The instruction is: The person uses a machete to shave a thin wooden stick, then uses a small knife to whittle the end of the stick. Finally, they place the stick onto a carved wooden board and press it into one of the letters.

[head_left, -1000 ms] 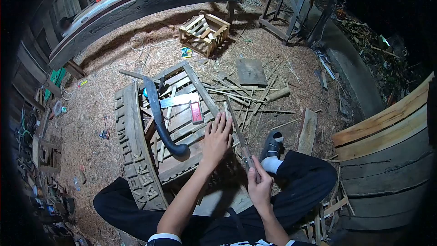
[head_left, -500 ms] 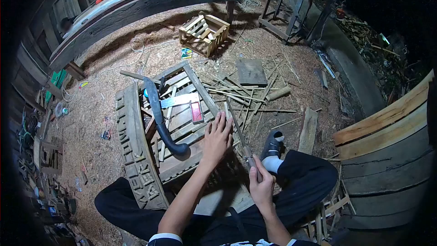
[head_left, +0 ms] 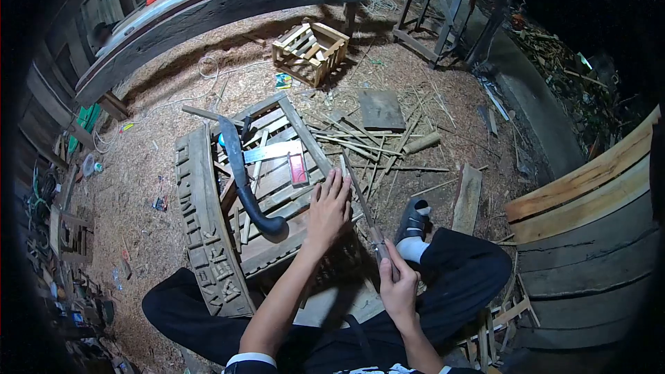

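I sit on a sawdust floor with a slatted wooden panel [head_left: 277, 166] in front of me. My left hand [head_left: 330, 209] lies flat, fingers spread, on the panel's near right edge. In my right hand [head_left: 399, 282] is the handle of a long thin blade or file [head_left: 360, 197], which points away from me along the panel's right side. Across the slats lie a dark curved machete [head_left: 242, 180], a metal try square [head_left: 280, 154] with a red stock, and some thin sticks.
A carved lettered board [head_left: 201, 225] runs along the panel's left. A small wooden crate [head_left: 310, 50] stands farther off, beside a long dark beam [head_left: 208, 10]. Thin sticks and a dark square board [head_left: 382, 109] litter the floor. Stacked planks [head_left: 589, 215] rise at right. My shoe [head_left: 414, 220] rests nearby.
My right hand has shifted the long thin tool slightly up and to the left, closer to the panel's edge. My left hand stays flat on the slats.
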The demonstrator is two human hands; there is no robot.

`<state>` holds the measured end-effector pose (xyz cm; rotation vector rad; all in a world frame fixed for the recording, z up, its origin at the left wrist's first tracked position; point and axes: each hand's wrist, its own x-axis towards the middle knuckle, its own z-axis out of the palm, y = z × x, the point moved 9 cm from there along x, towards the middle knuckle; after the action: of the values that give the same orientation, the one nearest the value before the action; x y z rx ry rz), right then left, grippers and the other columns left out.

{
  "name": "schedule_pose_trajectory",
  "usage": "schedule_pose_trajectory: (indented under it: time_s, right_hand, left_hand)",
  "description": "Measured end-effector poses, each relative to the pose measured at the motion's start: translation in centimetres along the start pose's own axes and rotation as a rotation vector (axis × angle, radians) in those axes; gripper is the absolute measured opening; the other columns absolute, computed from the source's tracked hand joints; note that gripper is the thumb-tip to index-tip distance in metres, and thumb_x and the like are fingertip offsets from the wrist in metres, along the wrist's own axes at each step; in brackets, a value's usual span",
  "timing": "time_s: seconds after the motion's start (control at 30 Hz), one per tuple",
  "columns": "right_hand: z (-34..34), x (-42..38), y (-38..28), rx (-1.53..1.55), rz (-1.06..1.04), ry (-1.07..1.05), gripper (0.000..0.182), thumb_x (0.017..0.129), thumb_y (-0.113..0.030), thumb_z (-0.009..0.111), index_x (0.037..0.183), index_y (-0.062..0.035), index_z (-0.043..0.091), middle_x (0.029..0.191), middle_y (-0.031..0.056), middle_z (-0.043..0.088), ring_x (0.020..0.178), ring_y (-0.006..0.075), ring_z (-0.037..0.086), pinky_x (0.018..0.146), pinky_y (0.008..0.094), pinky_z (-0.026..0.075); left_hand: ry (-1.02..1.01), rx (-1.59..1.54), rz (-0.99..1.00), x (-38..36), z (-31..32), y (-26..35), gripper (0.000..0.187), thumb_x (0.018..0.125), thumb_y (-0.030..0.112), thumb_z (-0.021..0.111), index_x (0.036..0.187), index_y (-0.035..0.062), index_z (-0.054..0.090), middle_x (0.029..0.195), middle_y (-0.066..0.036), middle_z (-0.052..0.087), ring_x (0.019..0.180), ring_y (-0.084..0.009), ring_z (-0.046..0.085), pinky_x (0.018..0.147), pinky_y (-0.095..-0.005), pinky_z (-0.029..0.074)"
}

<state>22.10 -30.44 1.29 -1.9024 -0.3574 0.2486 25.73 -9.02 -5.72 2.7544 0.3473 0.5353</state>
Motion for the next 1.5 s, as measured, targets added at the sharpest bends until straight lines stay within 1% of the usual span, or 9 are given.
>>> schedule_pose_trajectory:
  time_s: [0.27,0.43,0.67,0.73,1.07,1.13,1.27,1.33,1.5]
  right_hand:
    - [0.7,0.4,0.3,0.003,-0.091,0.055,0.041,0.104,-0.015,0.055,0.138,0.0078,0.059,0.127,0.0284,0.069,0.120,0.0309,0.069,0.096,0.0373,0.054]
    - [1.5,1.4,-0.3,-0.026,-0.017,0.002,0.041,0.104,-0.017,0.056,0.139,0.0043,0.060,0.128,0.0275,0.068,0.119,0.0361,0.069,0.096,0.0397,0.055]
    - [0.8,1.2,-0.4,-0.076,-0.009,-0.006,0.041,0.104,-0.017,0.057,0.138,0.0052,0.060,0.127,0.0273,0.069,0.119,0.0341,0.069,0.096,0.0396,0.054]
    - [0.6,0.4,-0.1,-0.055,-0.029,0.000,0.040,0.104,-0.013,0.057,0.138,0.0090,0.059,0.127,0.0256,0.070,0.117,0.0240,0.068,0.099,0.0345,0.052]
    - [-0.1,0.1,-0.4,0.002,0.039,-0.007,0.039,0.104,-0.015,0.058,0.135,0.0088,0.062,0.124,0.0265,0.071,0.113,0.0242,0.070,0.096,0.0350,0.054]
    - [0.1,1.0,-0.7,-0.055,-0.021,-0.002,0.040,0.103,-0.016,0.058,0.138,0.0049,0.061,0.124,0.0279,0.070,0.116,0.0316,0.071,0.095,0.0381,0.054]
    - [0.7,0.9,-0.7,-0.088,-0.084,0.004,0.041,0.103,-0.015,0.058,0.138,0.0057,0.060,0.125,0.0274,0.070,0.117,0.0317,0.071,0.095,0.0386,0.054]
    - [0.3,0.0,-0.1,-0.037,-0.025,0.029,0.039,0.103,-0.013,0.057,0.135,0.0092,0.061,0.122,0.0265,0.072,0.113,0.0236,0.071,0.096,0.0353,0.054]
    - [0.9,1.8,-1.7,-0.102,-0.071,0.022,0.038,0.102,-0.013,0.057,0.134,0.0082,0.062,0.123,0.0262,0.072,0.113,0.0281,0.072,0.096,0.0376,0.054]
  left_hand:
    - [0.023,0.026,0.015,0.0,0.0,0.0,0.063,0.093,0.019,0.063,0.153,0.0094,0.046,0.164,-0.014,0.037,0.154,-0.0284,0.032,0.120,-0.0507,0.032]
    - [0.010,-0.006,-0.008,-0.1,-0.4,0.2,0.064,0.094,0.021,0.063,0.154,0.0091,0.045,0.165,-0.014,0.037,0.154,-0.0288,0.031,0.122,-0.0510,0.030]
    - [0.008,0.011,-0.002,0.0,-0.3,0.2,0.065,0.093,0.021,0.064,0.154,0.0089,0.043,0.164,-0.014,0.037,0.154,-0.0287,0.032,0.121,-0.0514,0.031]
    - [0.033,0.006,0.004,0.2,-0.4,0.1,0.066,0.093,0.020,0.064,0.154,0.0089,0.044,0.164,-0.014,0.038,0.154,-0.0286,0.032,0.120,-0.0515,0.031]
    - [0.027,0.006,0.013,0.0,0.0,-0.1,0.066,0.092,0.020,0.064,0.154,0.0100,0.045,0.163,-0.014,0.039,0.154,-0.0285,0.032,0.121,-0.0507,0.031]
    - [0.016,-0.008,0.005,-0.1,0.0,0.1,0.066,0.093,0.020,0.064,0.155,0.0101,0.044,0.164,-0.014,0.038,0.154,-0.0283,0.031,0.121,-0.0507,0.031]
    - [0.025,-0.005,-0.001,-0.1,0.1,-0.1,0.067,0.092,0.020,0.065,0.155,0.0099,0.043,0.165,-0.014,0.037,0.154,-0.0285,0.031,0.121,-0.0516,0.030]
    - [0.035,0.009,0.012,0.1,0.0,-0.1,0.067,0.092,0.020,0.065,0.155,0.0098,0.043,0.165,-0.014,0.037,0.154,-0.0285,0.031,0.121,-0.0522,0.030]
    - [0.024,-0.004,0.014,-0.1,-0.4,0.2,0.066,0.092,0.020,0.065,0.154,0.0094,0.045,0.163,-0.016,0.039,0.153,-0.0298,0.033,0.121,-0.0521,0.031]
